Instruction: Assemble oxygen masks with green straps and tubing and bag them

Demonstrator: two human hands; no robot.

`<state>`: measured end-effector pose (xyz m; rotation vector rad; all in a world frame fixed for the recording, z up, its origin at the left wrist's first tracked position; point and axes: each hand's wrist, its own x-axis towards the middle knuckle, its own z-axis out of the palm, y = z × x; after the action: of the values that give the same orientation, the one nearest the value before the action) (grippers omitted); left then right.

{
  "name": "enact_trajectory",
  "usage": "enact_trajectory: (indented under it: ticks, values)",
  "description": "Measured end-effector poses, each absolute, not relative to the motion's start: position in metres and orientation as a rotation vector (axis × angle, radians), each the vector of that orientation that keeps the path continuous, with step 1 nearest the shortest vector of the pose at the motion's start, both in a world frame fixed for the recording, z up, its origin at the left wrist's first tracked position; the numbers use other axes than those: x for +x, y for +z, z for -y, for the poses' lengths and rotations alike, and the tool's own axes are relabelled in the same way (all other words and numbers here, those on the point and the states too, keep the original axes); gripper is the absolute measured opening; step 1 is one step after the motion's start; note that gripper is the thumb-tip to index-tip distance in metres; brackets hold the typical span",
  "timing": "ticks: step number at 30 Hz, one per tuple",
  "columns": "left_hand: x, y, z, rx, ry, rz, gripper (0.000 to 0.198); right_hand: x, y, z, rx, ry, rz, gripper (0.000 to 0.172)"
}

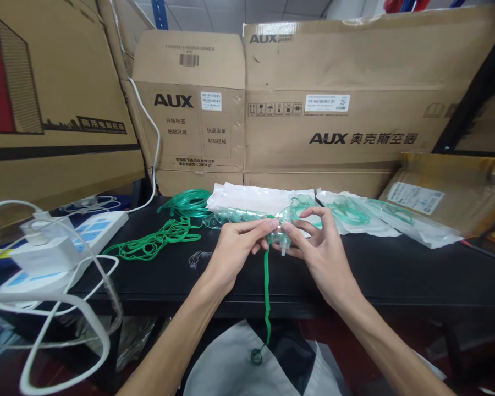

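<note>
The left hand [235, 242] pinches thumb and forefinger onto the rim of a clear oxygen mask [281, 237]. The right hand [319, 247] grasps the mask's other side from beneath, fingers loosely spread. The mask is held just above the near edge of the black table [396, 269]. A green elastic strap [267, 286] hangs straight down from it between the wrists, ending in a small curl over the person's lap. Just behind the hands lie plastic bags [251, 198] of masks with green tubing. To the left sit a tubing coil [190, 202] and a loose pile of straps [157, 242]. Farther left is a white power strip [66, 242]. Cardboard boxes [313, 110] stand behind.
</note>
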<state>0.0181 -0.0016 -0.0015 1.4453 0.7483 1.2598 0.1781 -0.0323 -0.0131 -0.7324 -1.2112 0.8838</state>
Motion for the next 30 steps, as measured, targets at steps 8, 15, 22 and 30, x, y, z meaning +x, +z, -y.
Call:
enact_trajectory:
  ticks: [8,15,22,30]
  values:
    - [0.02,-0.002,0.002,1.491,1.293,-0.743,0.031,0.178,-0.015,0.034,-0.925,0.426,1.436,0.014]
    - [0.024,-0.004,0.003,1.563,1.321,-0.826,0.022,0.18,-0.014,0.036,-0.973,0.216,1.458,0.007]
    - [0.028,-0.012,0.002,1.775,1.401,-0.983,0.021,0.178,-0.017,0.037,-1.03,0.095,1.517,0.013]
    - [0.026,-0.011,0.002,1.778,1.593,-1.035,0.016,0.179,-0.022,0.034,-1.119,0.02,1.628,0.011]
